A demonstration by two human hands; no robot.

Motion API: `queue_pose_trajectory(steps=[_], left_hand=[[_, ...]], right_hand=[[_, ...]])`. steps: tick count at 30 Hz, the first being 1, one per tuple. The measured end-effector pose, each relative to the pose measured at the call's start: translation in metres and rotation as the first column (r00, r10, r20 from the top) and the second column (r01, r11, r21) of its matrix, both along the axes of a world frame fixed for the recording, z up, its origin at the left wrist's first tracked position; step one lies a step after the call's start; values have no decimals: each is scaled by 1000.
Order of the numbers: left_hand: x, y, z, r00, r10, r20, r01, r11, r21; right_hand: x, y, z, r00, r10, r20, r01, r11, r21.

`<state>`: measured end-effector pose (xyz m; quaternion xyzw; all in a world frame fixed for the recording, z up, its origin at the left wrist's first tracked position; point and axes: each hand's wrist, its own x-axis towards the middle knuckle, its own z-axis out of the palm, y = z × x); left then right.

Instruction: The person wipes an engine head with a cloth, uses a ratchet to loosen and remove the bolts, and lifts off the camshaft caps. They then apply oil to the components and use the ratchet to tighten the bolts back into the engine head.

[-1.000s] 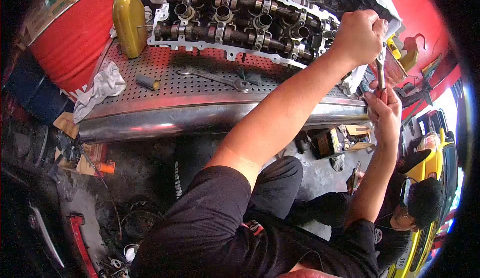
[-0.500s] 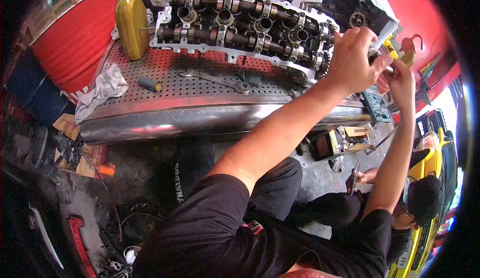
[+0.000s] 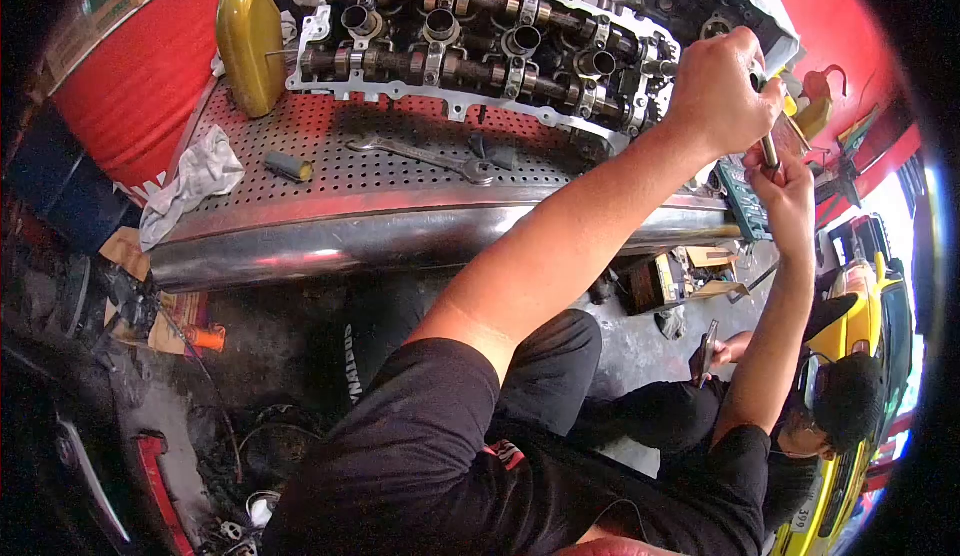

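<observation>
Perforated metal bench spans 9 to 2 o'clock. Cylinder head on it at 12, camshafts facing up, presumably for access. Gold bottle upright, 10–11. Combination wrench flat, 11. Left hand, 2 o'clock, curled round upper end of ratchet-like tool; right hand, just below, grips lower end, likely steadying it. Versus half second earlier: left hand more tightly curled, right lower, tool's shaft exposed between.
</observation>
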<state>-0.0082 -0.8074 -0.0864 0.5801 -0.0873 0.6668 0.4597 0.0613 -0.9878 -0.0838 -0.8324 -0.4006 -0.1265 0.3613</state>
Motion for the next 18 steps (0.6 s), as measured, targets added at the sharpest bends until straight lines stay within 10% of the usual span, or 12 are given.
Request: queue_pose_trajectory(steps=[10, 18], left_hand=[[-5, 3, 3, 992, -8, -127, 10, 1000, 14], [-3, -1, 3, 998, -7, -63, 7, 1000, 5]], right_hand=[[-20, 6, -29, 998, -55, -19, 58, 957, 284], [-24, 7, -18, 994, -105, 30, 99, 984, 149]])
